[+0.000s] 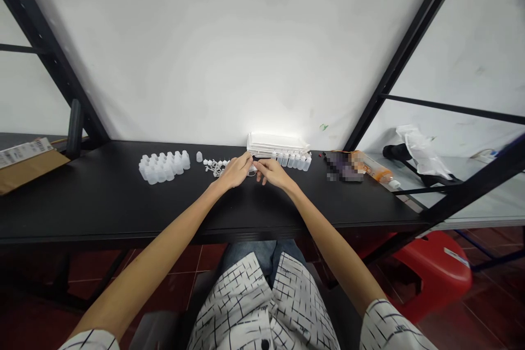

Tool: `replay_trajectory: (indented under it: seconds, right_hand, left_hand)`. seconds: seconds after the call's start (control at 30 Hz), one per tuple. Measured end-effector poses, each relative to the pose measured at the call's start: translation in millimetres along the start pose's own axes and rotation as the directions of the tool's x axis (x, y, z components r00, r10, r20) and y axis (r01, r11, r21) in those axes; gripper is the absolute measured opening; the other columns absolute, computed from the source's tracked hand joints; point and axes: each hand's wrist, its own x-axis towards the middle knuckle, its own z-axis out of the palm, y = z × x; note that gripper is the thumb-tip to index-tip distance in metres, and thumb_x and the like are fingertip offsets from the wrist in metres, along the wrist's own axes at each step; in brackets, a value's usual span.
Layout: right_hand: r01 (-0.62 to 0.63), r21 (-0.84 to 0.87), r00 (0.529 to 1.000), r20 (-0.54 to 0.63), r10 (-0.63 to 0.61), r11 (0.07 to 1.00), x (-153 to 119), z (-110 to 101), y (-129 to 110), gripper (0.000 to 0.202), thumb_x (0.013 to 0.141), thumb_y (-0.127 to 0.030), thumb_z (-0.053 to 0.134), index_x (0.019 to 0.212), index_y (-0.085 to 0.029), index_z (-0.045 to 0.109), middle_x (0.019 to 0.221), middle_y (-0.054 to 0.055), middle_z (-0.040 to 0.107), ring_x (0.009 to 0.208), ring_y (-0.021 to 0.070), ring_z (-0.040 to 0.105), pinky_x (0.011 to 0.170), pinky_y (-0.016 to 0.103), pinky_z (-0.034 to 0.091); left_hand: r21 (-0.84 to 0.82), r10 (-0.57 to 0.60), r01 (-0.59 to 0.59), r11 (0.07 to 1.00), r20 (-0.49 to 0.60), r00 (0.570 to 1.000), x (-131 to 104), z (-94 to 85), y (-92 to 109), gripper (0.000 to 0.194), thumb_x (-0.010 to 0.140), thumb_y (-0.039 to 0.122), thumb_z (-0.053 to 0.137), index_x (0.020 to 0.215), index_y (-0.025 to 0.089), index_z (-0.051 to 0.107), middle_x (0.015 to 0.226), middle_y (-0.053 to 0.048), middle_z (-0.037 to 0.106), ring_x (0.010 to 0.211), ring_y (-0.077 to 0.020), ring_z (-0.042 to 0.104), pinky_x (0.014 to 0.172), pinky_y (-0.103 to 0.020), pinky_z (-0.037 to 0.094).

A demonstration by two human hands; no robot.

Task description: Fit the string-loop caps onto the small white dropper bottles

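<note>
Over the middle of the black table, my left hand and my right hand meet at the fingertips. Both are pinched closed around something small and whitish, mostly hidden by the fingers. Left of my hands lie small white caps and a tangle of white loops. Farther left stand several translucent white bottles in a group, with a single bottle apart from them. Behind my right hand, a row of small capped bottles stands before a stack of white trays.
A blurred dark item and an orange-labelled bottle lie at the right. The cardboard box is at the far left. Black metal posts frame the table, and a red stool stands below right.
</note>
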Motion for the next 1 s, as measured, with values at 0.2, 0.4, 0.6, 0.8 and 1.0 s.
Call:
replay_trajectory:
  seconds: [0.2,0.4,0.6,0.8,1.0]
  right_hand:
    - [0.034,0.058,0.999,-0.044,-0.031,0.998,0,1,-3,0.041,0.082,-0.057,0.057,0.073,-0.017,0.054,0.065,0.000,0.055,0.053,0.0110,0.060,0.038,0.018,0.047]
    - [-0.029,0.021,1.000,-0.010,0.030,0.999,0,1,-1,0.048,0.085,-0.060,0.052,0.065,-0.017,0.051,0.053,-0.001,0.050,0.046,0.0100,0.054,0.037,0.018,0.045]
    - [0.040,0.054,0.998,-0.059,-0.037,0.998,0,1,-3,0.047,0.083,-0.062,0.054,0.072,-0.017,0.054,0.064,-0.001,0.054,0.050,0.0098,0.057,0.038,0.018,0.045]
    - [0.029,-0.069,0.999,-0.037,-0.031,0.997,0,3,2,0.048,0.088,-0.061,0.048,0.068,-0.018,0.050,0.049,-0.003,0.053,0.045,0.0097,0.056,0.048,0.019,0.047]
    - [-0.013,-0.014,0.998,-0.063,0.012,1.000,0,2,2,0.048,0.087,-0.061,0.049,0.067,-0.017,0.052,0.055,-0.002,0.055,0.044,0.0093,0.056,0.044,0.019,0.045]
  left_hand:
    - [-0.082,-0.016,0.014,0.997,-0.025,1.000,2,-0.9,-2,0.024,0.094,0.035,0.032,0.076,0.022,0.041,0.056,0.004,0.044,0.053,-0.0159,0.047,0.057,-0.026,0.033]
    - [0.199,0.040,-0.036,0.979,-0.013,0.999,-3,0.2,6,0.019,0.096,0.029,0.033,0.086,0.023,0.048,0.065,-0.001,0.054,0.062,-0.0210,0.056,0.060,-0.028,0.032]
    - [0.109,0.008,-0.004,0.994,-0.031,1.000,0,-1.0,7,0.024,0.098,0.030,0.029,0.081,0.023,0.045,0.060,0.001,0.051,0.059,-0.0200,0.055,0.060,-0.027,0.034]
    - [0.284,0.052,-0.047,0.958,-0.010,0.999,-2,-0.1,3,0.019,0.098,0.028,0.032,0.091,0.022,0.048,0.070,-0.003,0.059,0.065,-0.0226,0.058,0.061,-0.028,0.032]
    - [0.203,0.047,-0.044,0.978,-0.012,0.999,-2,-3.0,4,0.022,0.098,0.027,0.032,0.083,0.023,0.048,0.063,0.000,0.053,0.058,-0.0201,0.053,0.059,-0.028,0.029]
